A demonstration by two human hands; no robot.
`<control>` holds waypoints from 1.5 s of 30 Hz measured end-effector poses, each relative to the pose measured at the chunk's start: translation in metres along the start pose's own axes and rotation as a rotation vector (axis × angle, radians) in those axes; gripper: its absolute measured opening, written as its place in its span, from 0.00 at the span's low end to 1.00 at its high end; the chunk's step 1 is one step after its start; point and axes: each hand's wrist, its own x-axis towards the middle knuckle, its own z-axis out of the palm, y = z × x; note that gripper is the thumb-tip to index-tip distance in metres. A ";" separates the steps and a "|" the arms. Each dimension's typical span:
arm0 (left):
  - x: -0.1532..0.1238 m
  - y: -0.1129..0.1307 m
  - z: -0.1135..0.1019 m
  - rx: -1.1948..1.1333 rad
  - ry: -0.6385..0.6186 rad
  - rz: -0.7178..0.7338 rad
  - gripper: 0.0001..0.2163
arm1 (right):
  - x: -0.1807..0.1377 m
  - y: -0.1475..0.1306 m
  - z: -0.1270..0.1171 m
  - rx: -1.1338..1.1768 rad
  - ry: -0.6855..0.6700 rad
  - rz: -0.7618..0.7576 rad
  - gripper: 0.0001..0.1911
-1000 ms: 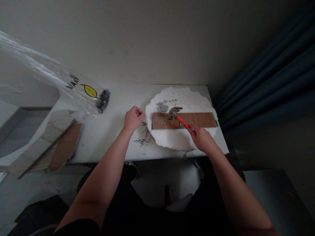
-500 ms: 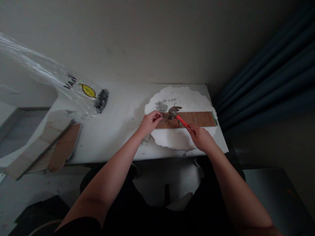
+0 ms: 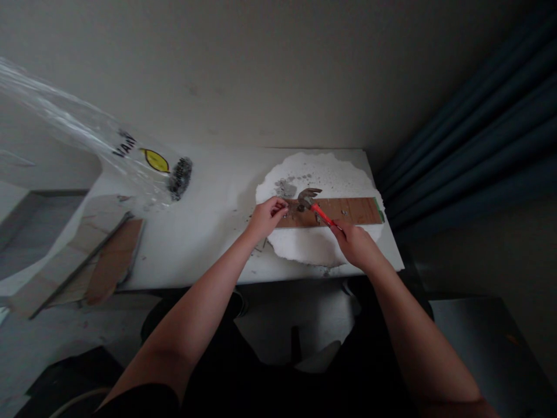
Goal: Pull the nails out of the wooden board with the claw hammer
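Note:
My right hand (image 3: 354, 242) is wrapped round the red handle of a claw hammer (image 3: 322, 213). The hammer's dark metal head lies over a brown wooden board (image 3: 357, 211), claw pointing away from me. At the board's left end my left hand (image 3: 267, 216) is closed in a pinch, fingertips close to the hammer head. Whatever it pinches is too small to make out. Under the board is a white, ragged-edged slab (image 3: 304, 247), with grey crumbs (image 3: 285, 187) and small bits on its far part.
The white table (image 3: 204, 232) carries a clear plastic bag (image 3: 148, 168) with dark small pieces in its bottom. Broken board pieces (image 3: 111, 261) lie at the left edge. Thin nail-like bits (image 3: 259, 247) are scattered near my left wrist. A dark curtain (image 3: 474, 128) hangs on the right.

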 end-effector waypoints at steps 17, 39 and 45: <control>-0.007 0.010 0.004 0.122 0.035 -0.018 0.05 | -0.001 -0.002 -0.002 0.005 -0.008 0.005 0.23; -0.008 0.009 0.004 0.175 0.040 0.014 0.04 | 0.000 -0.001 0.000 0.030 -0.009 -0.023 0.22; -0.008 0.009 0.005 0.181 0.094 0.001 0.14 | -0.006 -0.006 -0.012 0.070 0.053 -0.013 0.22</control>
